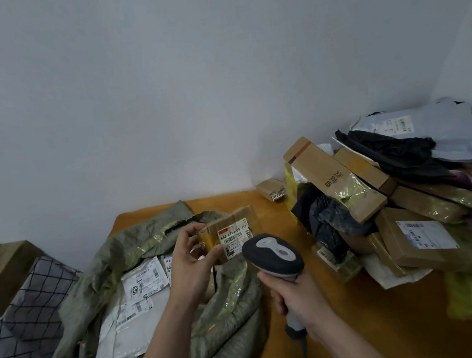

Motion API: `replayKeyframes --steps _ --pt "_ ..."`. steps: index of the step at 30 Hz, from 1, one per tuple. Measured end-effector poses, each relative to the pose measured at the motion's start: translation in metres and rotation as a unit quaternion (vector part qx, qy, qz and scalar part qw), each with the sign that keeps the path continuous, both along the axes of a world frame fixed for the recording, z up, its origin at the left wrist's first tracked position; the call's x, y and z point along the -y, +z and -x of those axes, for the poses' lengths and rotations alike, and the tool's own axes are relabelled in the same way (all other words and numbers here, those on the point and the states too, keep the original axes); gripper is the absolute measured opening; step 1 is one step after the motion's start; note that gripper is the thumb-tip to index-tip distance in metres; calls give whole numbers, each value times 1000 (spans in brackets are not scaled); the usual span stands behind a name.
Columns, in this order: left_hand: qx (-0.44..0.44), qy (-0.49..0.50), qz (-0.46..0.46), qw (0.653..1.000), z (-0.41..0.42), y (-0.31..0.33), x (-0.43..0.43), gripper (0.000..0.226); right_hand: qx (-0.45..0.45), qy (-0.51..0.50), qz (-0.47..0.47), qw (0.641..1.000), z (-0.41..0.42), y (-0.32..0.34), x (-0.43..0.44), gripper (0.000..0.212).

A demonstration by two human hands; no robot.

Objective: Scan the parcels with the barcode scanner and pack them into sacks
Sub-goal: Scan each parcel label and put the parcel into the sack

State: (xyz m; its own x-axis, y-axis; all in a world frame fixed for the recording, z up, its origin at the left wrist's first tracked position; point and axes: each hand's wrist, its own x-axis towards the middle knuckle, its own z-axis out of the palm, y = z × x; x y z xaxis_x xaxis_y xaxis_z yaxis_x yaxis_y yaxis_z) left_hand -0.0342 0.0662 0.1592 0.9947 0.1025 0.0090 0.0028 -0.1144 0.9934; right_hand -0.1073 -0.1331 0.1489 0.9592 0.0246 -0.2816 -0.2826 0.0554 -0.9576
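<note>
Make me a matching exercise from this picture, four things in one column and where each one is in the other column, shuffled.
Things:
1. barcode scanner
2. small cardboard parcel
3. white mailers
4. grey mailer

Places:
A. inside the green sack
B. in the left hand
C. on top of the pile on the right
D. in the right hand

Pairs: 1-D, 2-B, 3-A, 4-C

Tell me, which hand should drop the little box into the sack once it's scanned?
Probably the left hand: it already grips the small box right above the open sack. The right hand is busy holding the scanner.
</note>
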Motion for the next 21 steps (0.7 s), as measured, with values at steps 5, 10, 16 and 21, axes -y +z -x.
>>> replayKeyframes --steps 5,10,16,21 --pt "9 13 -5 1000 1 -4 -15 48 -4 5 -16 1000 0 2 -16 37" --pt "5 25 13 1000 2 -7 -26 46 -5 24 3 1000 0 4 -29 48" --pt "1 35 32 999 -2 -11 -41 46 -14 29 -4 999 -2 7 -46 41" --pt "-9 51 41 998 -9 -23 -63 45 -17 34 2 999 -9 5 -64 34"
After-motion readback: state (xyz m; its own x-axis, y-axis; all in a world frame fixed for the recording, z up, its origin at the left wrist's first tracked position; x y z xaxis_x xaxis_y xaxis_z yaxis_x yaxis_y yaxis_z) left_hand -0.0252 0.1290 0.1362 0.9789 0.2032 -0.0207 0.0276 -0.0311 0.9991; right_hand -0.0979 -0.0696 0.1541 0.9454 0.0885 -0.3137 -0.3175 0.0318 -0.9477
